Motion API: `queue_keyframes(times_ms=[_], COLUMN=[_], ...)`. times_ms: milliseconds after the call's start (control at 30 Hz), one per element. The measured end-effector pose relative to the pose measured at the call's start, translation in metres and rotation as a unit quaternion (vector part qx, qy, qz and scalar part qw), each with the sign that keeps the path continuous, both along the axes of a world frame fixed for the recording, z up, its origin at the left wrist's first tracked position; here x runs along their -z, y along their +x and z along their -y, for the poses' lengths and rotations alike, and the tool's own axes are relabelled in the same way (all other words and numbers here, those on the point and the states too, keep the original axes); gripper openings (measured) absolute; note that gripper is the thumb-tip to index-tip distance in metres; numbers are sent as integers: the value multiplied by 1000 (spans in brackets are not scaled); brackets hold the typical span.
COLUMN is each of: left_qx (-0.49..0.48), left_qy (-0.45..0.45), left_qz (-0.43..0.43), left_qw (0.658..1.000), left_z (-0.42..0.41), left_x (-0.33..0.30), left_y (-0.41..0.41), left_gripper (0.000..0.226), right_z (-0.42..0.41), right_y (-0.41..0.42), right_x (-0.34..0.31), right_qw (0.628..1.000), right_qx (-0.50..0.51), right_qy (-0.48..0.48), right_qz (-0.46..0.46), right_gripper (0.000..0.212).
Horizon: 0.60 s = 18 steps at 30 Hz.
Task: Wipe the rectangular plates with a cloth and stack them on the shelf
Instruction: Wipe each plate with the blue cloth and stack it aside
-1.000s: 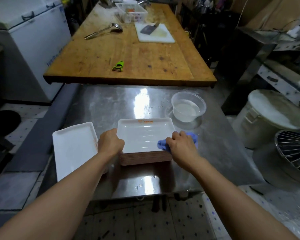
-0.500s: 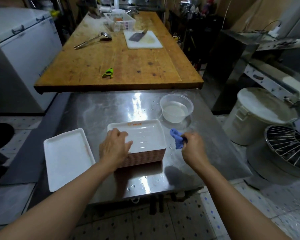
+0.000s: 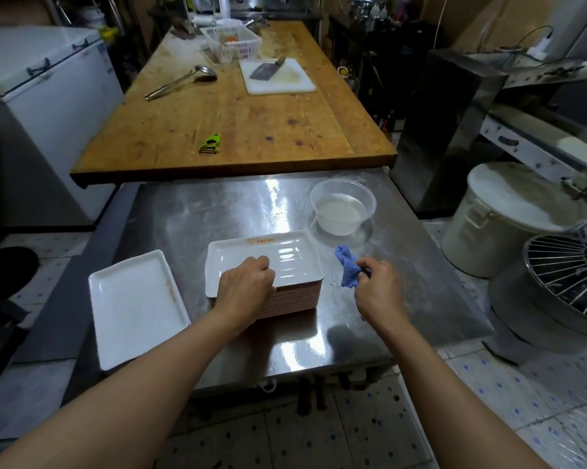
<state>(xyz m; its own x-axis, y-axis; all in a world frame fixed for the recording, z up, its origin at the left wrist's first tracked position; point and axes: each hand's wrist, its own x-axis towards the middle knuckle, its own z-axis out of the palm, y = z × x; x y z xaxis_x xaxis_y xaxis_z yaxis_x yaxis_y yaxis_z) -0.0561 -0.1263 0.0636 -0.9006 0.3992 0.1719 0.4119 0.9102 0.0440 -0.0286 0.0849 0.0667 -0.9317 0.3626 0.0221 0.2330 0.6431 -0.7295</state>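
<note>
A stack of several white rectangular plates (image 3: 285, 262) stands on the steel table (image 3: 217, 211), pinkish rims showing at its near side. My left hand (image 3: 244, 286) rests on the top plate's near left edge, fingers curled over the rim. My right hand (image 3: 376, 289) holds a small blue cloth (image 3: 348, 270) just right of the stack, above the table. Another white rectangular plate (image 3: 136, 306) lies on its own at the table's left, overhanging the edge.
A clear plastic bowl of water (image 3: 343, 206) sits behind the stack to the right. A long wooden table (image 3: 234, 130) beyond carries a green peeler (image 3: 211, 143), ladle, cutting board with cleaver and a basket. A white bucket (image 3: 498, 218) and wire-guarded machine (image 3: 566, 282) stand right, a chest freezer (image 3: 48, 96) left.
My right hand lifted the blue cloth off the top plate's right edge and drew it out to the right. My left hand slid further onto the top plate.
</note>
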Motion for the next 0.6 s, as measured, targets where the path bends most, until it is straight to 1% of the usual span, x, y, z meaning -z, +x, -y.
queue_keyframes(times_ms=[67,133,233,300,400,467,533,600], left_qx=[8,-1,-26,-45,-57,-73,-82,-97], left_qy=[23,34,61,74,134,191,243,309], left_qz=[-28,-50,-73,-62,-91,-105,-111,-113], left_qw=[999,998,995,994,985,973,960,939], left_z=[3,5,6,6,9,11,13,16], left_x=[-6,-12,-28,-40,-58,-71,-83,-97], left_y=[2,0,-9,-15,-17,-11,-2,9], left_gripper=[35,32,14,22,25,22,19,16], right_z=[0,3,13,17,21,24,32,44], right_y=[1,1,2,2,3,5,7,7], right_x=[-3,-8,-19,-25,-40,-57,-76,-96], right_qw=[1000,999,996,994,994,995,992,984], right_qx=[2,-2,-11,-11,-6,11,22,17], right_qy=[-14,-38,-83,-101,-92,-56,-29,-36], right_qz=[-1,-7,-26,-38,-60,-84,-123,-173], right_gripper=[24,27,41,45,34,24,21,21])
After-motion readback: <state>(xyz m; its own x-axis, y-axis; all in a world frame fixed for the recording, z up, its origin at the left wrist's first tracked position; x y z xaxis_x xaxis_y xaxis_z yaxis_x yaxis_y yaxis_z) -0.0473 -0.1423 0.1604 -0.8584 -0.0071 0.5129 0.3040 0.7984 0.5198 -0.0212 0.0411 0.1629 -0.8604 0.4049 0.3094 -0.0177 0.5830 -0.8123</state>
